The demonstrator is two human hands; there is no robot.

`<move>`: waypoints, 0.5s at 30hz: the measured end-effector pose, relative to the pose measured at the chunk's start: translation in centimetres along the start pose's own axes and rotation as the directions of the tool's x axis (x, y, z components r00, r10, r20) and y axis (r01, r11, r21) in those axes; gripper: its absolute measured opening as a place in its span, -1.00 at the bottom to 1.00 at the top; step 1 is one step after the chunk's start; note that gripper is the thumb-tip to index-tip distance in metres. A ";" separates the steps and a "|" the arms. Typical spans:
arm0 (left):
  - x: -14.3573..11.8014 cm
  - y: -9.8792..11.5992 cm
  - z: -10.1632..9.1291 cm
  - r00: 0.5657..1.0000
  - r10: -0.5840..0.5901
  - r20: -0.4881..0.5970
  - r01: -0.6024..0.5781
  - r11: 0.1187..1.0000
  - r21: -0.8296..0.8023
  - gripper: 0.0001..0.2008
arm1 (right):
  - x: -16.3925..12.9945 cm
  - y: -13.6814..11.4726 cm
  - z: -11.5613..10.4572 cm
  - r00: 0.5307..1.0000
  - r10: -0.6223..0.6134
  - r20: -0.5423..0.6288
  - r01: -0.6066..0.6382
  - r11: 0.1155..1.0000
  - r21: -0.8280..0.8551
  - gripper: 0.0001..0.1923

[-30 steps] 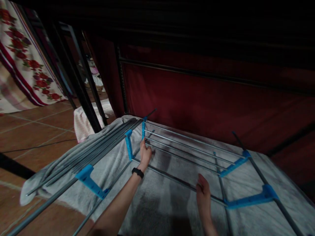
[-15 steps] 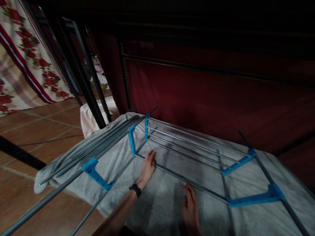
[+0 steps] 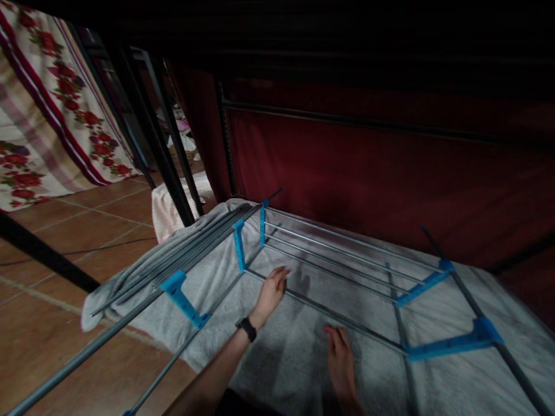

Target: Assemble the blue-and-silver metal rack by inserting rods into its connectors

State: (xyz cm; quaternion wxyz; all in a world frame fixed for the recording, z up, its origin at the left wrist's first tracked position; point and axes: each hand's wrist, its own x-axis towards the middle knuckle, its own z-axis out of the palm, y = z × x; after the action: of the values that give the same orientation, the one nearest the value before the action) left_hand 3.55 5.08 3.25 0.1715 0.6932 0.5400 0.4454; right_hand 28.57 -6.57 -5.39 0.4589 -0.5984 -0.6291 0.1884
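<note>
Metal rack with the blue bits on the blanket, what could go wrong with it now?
The left hand is right by the front rod, so a bump might knock that rod loose from its blue brackets. The blanket under the rack looks soft, so everything could wobble. And the pile of rods lies near the blanket's edge, so one might roll off onto the tiled floor.

Left hand (image 3: 269, 296), watch (image 3: 247, 330) on wrist, overlaps the near metal bar (image 3: 342, 318); contact cannot be confirmed. Right hand (image 3: 340, 357), empty, fingers slightly bent, sits just short of it. Blue brackets (image 3: 453, 345) join the bars. Thin rods (image 3: 186, 259) lie bundled on grey blanket (image 3: 375, 378).
</note>
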 end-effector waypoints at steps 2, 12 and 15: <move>1.4 1.4 -0.3 1.000 0.020 0.004 -0.020 1.000 -0.017 -0.60 | 0.0 0.0 0.1 1.000 -0.008 -0.009 0.008 1.000 -0.012 -0.63; 15.8 12.1 -6.6 0.979 0.189 -0.074 -0.181 0.978 0.102 -0.60 | 0.1 0.1 0.1 0.998 -0.064 -0.024 0.063 0.997 -0.046 -0.64; 20.3 14.0 -9.5 0.990 0.115 -0.076 -0.093 0.966 0.241 -0.62 | 0.1 0.2 0.1 0.997 -0.069 -0.029 0.068 0.997 -0.045 -0.63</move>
State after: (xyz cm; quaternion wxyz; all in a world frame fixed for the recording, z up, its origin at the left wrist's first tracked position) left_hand 4.67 16.09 27.27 0.0395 0.7155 0.5594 0.4167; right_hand 28.57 -6.42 -5.54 0.4616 -0.5892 -0.6461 0.1493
